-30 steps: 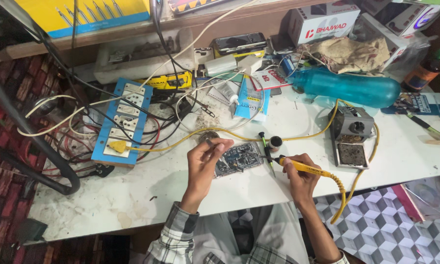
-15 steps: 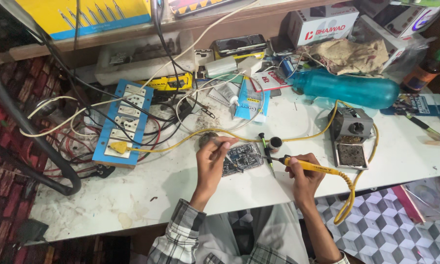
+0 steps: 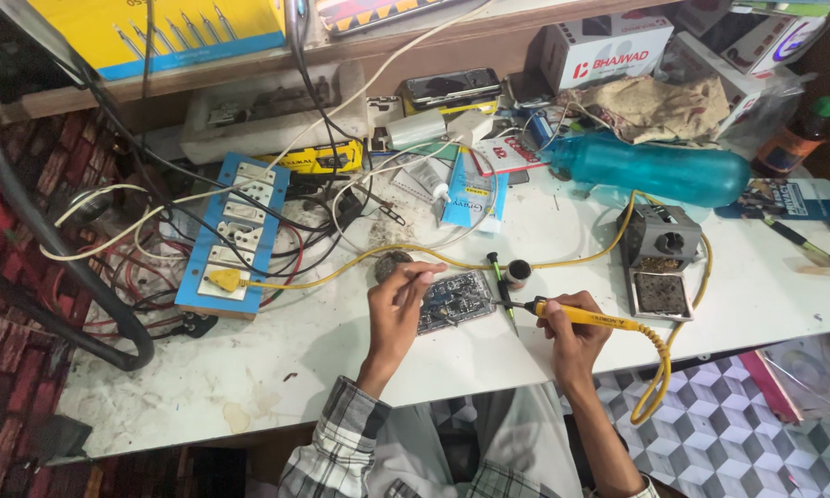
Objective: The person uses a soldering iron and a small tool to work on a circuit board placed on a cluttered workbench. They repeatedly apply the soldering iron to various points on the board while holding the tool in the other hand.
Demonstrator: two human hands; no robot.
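Note:
A dark circuit board (image 3: pixel 456 301) lies on the white workbench (image 3: pixel 359 355) in front of me. My left hand (image 3: pixel 398 304) rests at the board's left edge, fingers pinched together near its top; whether something thin is between them I cannot tell. My right hand (image 3: pixel 570 334) grips a yellow soldering iron (image 3: pixel 588 316) like a pen, its tip pointing left at the board's right edge. The iron's yellow coiled cord (image 3: pixel 659 373) hangs off the bench edge.
A grey soldering-iron stand (image 3: pixel 659 260) sits right of the board. A blue socket board (image 3: pixel 233 235) with tangled cables lies to the left. A lying teal bottle (image 3: pixel 659 171), a tube, boxes and a rag crowd the back. A small dark bottle (image 3: pixel 517 273) stands by the board.
My left hand has shifted slightly up along the board's left edge. The right hand holds the iron in nearly the same spot.

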